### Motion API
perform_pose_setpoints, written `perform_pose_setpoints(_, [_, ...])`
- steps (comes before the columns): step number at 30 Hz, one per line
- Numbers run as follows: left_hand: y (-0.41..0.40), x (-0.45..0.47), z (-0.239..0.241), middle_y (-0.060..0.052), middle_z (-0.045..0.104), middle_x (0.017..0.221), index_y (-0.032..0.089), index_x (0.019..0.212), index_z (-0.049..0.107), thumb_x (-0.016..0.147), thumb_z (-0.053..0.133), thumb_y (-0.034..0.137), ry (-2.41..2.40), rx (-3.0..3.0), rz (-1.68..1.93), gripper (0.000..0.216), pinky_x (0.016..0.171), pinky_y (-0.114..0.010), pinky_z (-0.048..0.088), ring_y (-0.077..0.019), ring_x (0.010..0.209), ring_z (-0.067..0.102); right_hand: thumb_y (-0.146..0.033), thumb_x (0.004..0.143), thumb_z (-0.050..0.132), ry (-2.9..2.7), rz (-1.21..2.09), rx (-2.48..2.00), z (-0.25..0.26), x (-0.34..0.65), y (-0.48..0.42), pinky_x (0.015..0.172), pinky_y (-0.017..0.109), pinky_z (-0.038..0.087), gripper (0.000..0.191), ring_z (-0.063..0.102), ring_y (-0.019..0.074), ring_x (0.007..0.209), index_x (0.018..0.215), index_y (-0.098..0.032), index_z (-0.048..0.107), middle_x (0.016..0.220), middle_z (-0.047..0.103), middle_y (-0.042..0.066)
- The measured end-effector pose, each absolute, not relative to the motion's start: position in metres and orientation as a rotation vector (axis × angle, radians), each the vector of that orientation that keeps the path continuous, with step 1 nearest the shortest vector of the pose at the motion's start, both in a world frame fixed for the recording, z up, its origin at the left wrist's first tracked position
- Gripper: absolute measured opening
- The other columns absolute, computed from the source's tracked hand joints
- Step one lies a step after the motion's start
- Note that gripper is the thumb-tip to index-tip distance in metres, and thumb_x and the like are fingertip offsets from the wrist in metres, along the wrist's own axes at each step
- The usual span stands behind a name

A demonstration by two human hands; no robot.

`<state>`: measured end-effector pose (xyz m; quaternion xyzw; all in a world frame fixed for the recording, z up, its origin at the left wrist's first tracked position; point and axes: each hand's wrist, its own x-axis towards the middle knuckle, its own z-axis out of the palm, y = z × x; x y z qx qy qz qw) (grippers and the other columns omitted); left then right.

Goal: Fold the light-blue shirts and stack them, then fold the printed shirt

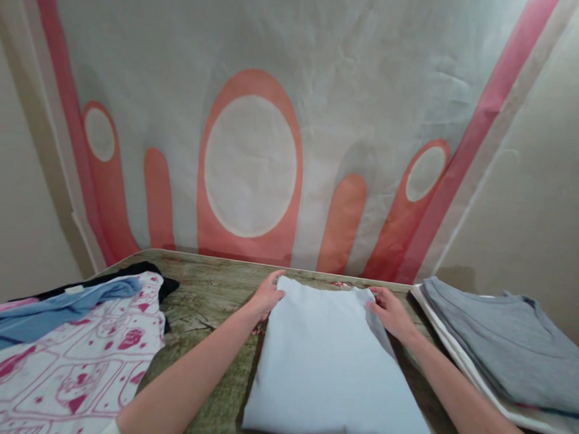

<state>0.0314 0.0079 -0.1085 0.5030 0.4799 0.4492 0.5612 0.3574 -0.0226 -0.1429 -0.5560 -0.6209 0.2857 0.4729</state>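
Note:
A pale blue shirt [328,367], folded into a long panel, lies on the wood-patterned table in front of me. My left hand [267,294] grips its far left corner, fingers closed around the edge. At the far right corner, my right hand [389,312] pinches the fabric between thumb and fingers. The far edge between the two hands dips slightly, and the right side shows a shaded fold. The near right part of the shirt runs out of the bottom of the view.
Loose clothes lie at the left: a white garment with pink print [107,363], a blue one [61,313] and a black one [129,271]. A stack of folded clothes, topped by a grey shirt [504,347], sits at the right. Behind the table [192,303] hangs a printed backdrop [322,112].

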Motion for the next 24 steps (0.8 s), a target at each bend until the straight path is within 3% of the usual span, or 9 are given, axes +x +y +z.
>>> perform_pose_setpoints(2, [0.011, 0.032, -0.105, -0.003, 0.066, 0.080, 0.014, 0.118, 0.054, 0.068, 0.057, 0.002, 1.060, 1.221, 1.086, 0.051, 0.052, -0.017, 0.045, -0.0086, 0.055, 0.058, -0.032, 0.075, 0.056, -1.539, 0.599, -1.263, -0.141, 0.359, -0.022, 0.070, 0.032, 0.048, 0.031, 0.060, 0.0192, 0.079, 0.102, -0.019, 0.047, 0.088, 0.063, 0.005])
perform_pose_setpoints(4, [0.015, 0.034, -0.101, -0.004, 0.066, 0.081, 0.013, 0.112, 0.059, 0.071, 0.057, 0.006, 1.037, 1.217, 1.116, 0.041, 0.055, -0.018, 0.046, -0.0090, 0.057, 0.058, -0.033, 0.076, 0.055, -1.491, 0.497, -1.239, -0.138, 0.362, -0.017, 0.071, 0.032, 0.048, 0.031, 0.060, 0.0193, 0.081, 0.102, -0.020, 0.044, 0.090, 0.062, 0.005])
perform_pose_setpoints(11, [0.035, 0.037, -0.119, -0.003, 0.066, 0.067, 0.010, 0.112, 0.060, 0.067, 0.055, 0.001, 1.301, 1.231, 1.005, 0.046, 0.057, -0.021, 0.047, -0.0106, 0.051, 0.058, -0.032, 0.074, 0.055, -1.540, 0.409, -1.512, -0.167, 0.370, 0.008, 0.067, 0.032, 0.046, 0.027, 0.059, 0.0190, 0.072, 0.095, -0.020, 0.044, 0.079, 0.062, 0.003])
perform_pose_setpoints(24, [0.040, 0.036, -0.130, -0.008, 0.066, 0.099, 0.013, 0.114, 0.059, 0.070, 0.054, 0.004, 1.350, 1.487, 1.082, 0.045, 0.085, -0.027, 0.044, -0.0186, 0.091, 0.061, -0.027, 0.076, 0.052, -1.514, 0.301, -1.670, -0.170, 0.381, 0.023, 0.070, 0.031, 0.045, 0.019, 0.060, 0.0178, 0.074, 0.092, -0.017, 0.052, 0.082, 0.065, 0.005])
